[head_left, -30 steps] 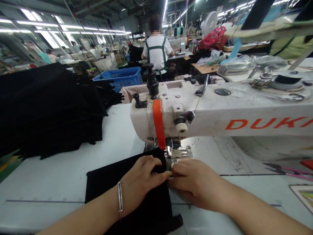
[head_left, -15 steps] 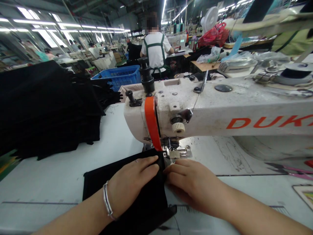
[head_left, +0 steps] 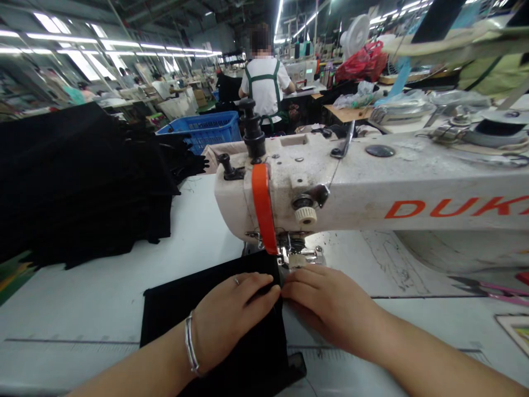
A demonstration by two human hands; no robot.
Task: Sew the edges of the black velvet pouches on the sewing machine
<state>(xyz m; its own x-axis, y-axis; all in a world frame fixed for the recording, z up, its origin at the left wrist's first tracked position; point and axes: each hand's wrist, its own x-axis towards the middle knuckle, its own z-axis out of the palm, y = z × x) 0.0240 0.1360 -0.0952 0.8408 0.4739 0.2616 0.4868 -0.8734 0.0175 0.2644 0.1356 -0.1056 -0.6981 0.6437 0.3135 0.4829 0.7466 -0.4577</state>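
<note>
A black fabric piece (head_left: pixel 169 309) lies on the white sewing table, its far right corner by the presser foot and needle area (head_left: pixel 295 256) of the sewing machine (head_left: pixel 355 193). My left hand (head_left: pixel 235 314), with a ring and a silver bangle, rests flat on the cloth, fingers stretched toward the right edge. At that edge my right hand (head_left: pixel 326 309) is closed, fingertips bent and pressed together on the cloth's border just in front of the foot. My left thumb tip comes close to my right fingertips. What lies beneath the right fingers is hidden.
A tall stack of black fabric pieces (head_left: pixel 82 182) is at left. Pink-handled scissors (head_left: pixel 491 289) lie at right. Behind the machine are a blue basket (head_left: pixel 206 129) and a seated person (head_left: pixel 264 82) facing away. A ruler strip (head_left: pixel 82 346) runs along the table front.
My left hand has slid slightly toward me and right over the cloth, its thumb now nearer my right fingertips. My right hand stays at the edge. The view has shifted slightly.
</note>
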